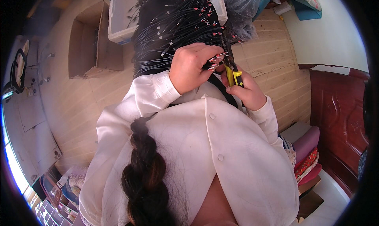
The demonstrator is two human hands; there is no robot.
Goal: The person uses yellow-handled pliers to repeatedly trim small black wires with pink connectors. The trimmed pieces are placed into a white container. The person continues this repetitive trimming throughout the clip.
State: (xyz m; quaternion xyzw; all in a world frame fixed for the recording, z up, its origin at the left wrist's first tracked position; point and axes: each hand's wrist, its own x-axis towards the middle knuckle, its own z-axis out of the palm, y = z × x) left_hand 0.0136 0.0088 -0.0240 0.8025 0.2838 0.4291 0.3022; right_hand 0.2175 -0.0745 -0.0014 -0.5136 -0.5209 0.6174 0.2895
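My left hand point(189, 65) grips a small bunch of black cable ends point(212, 63), their red and white wire tips fanned out beyond my fingers. In my right hand point(250, 91) are wire strippers point(230, 75) with yellow and black handles. Their dark metal jaws point away from me, right beside the wire tips at my left fingertips. Whether the jaws bite on a wire I cannot tell. Past my hands lies a wide pile of thin black cables point(174, 21), with pale connectors among them and red-and-white wire ends along the right side.
A white foam box point(123, 33) stands behind the cables at left, near an open cardboard box point(86, 45) on the wood-look floor. Clear plastic bags point(241, 15) lie at upper right. A dark red wooden panel point(337, 116) and stacked cushions point(306, 149) are to my right.
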